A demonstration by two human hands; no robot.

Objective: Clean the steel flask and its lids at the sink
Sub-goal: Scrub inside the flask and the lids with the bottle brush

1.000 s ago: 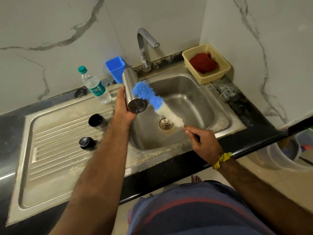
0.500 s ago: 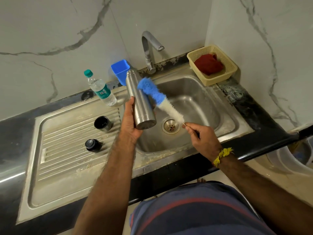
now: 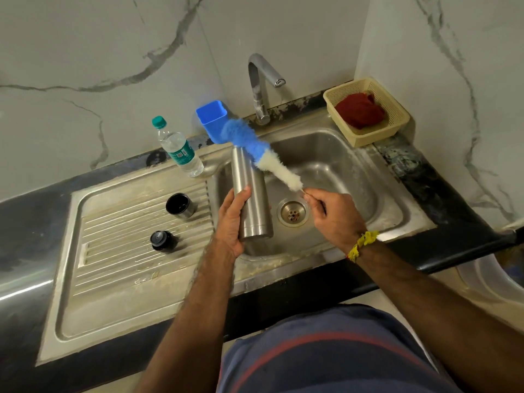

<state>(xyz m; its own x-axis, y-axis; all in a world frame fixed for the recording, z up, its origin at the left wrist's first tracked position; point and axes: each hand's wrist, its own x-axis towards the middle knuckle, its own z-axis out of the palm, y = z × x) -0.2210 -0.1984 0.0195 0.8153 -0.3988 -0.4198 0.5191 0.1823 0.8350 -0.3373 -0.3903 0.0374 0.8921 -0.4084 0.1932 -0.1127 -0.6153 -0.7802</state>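
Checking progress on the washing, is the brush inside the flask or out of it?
Out. The whole brush lies outside the flask, beside its top end.

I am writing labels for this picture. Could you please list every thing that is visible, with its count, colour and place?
steel flask: 1, silver, over the sink basin
bottle brush: 1, blue and white, by the flask top
lids: 2, black and steel, on the drainboard
water bottle: 1, clear, green cap, behind the drainboard
blue cup: 1, beside the tap
tap: 1, chrome
basket: 1, cream, holds a red cloth
left hand: grips the flask
right hand: pinches the brush handle
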